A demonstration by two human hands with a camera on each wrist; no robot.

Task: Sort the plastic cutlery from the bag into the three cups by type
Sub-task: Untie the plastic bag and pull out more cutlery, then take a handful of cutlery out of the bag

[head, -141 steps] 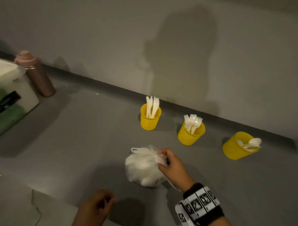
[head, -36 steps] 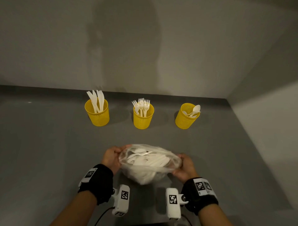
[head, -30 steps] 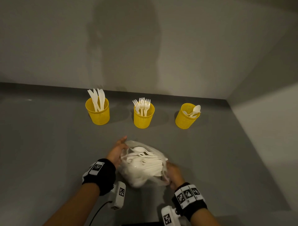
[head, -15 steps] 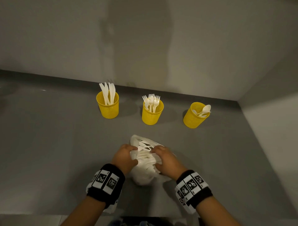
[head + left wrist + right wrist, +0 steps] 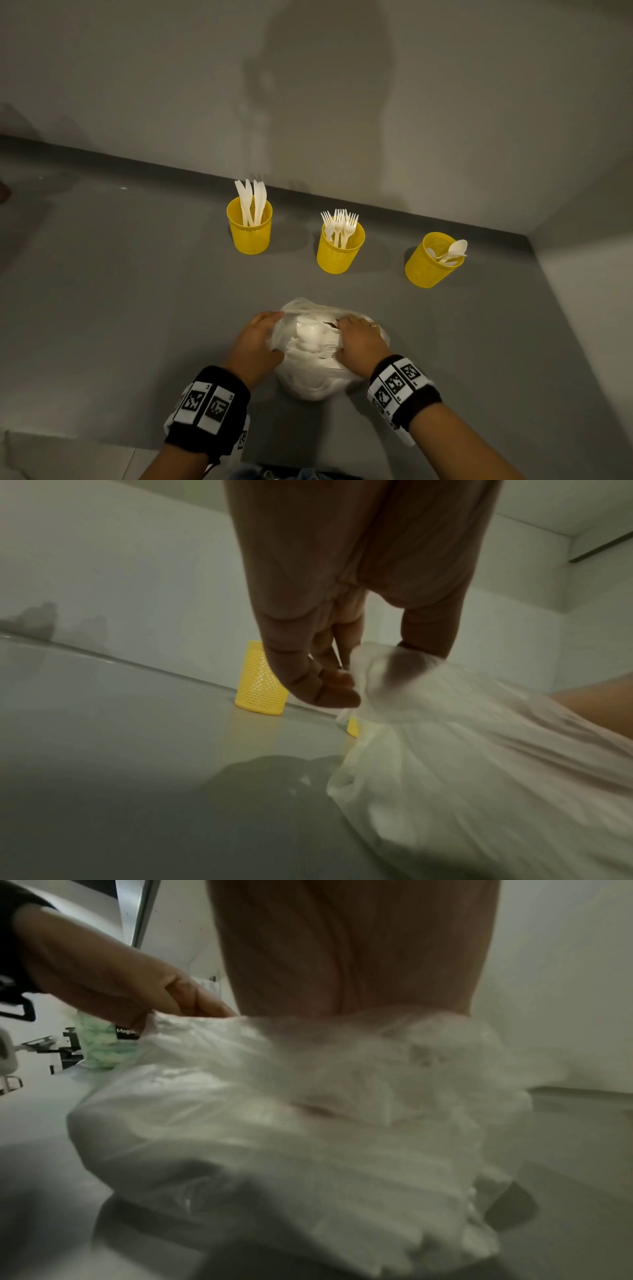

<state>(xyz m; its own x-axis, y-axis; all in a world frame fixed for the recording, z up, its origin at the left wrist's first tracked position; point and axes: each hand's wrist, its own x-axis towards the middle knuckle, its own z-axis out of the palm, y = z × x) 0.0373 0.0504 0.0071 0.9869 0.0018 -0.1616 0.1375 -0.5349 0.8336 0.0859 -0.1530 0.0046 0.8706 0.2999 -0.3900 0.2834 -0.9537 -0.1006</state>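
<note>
Floor: a grey surface [image 5: 120, 308] that meets a pale wall [image 5: 137, 85] at a dark baseboard.
Bag: a thin translucent white plastic bag [image 5: 315, 377] bulging with white cutlery, resting on the floor in front of the cups and between the two hands.
Cups: three yellow mesh cups in a row near the wall, well apart from the bag.
Knife cup: the left cup [image 5: 250, 229], white knives [image 5: 251, 202] standing upright in it.
Fork cup: the middle cup [image 5: 339, 251], white forks [image 5: 339, 222] standing tines up.
Spoon cup: the right cup [image 5: 430, 262], white spoons [image 5: 452, 251] leaning over its rim.
Left hand: the left hand [image 5: 257, 342] grips the bag's left side, fingers curled and bunched against the plastic, thumb pressed on the film.
Right hand: the right hand [image 5: 359, 342] clutches the bag's right top, fingers curled into the plastic.
Wristbands: black bands with square markers on both wrists [image 5: 209, 407].
</note>
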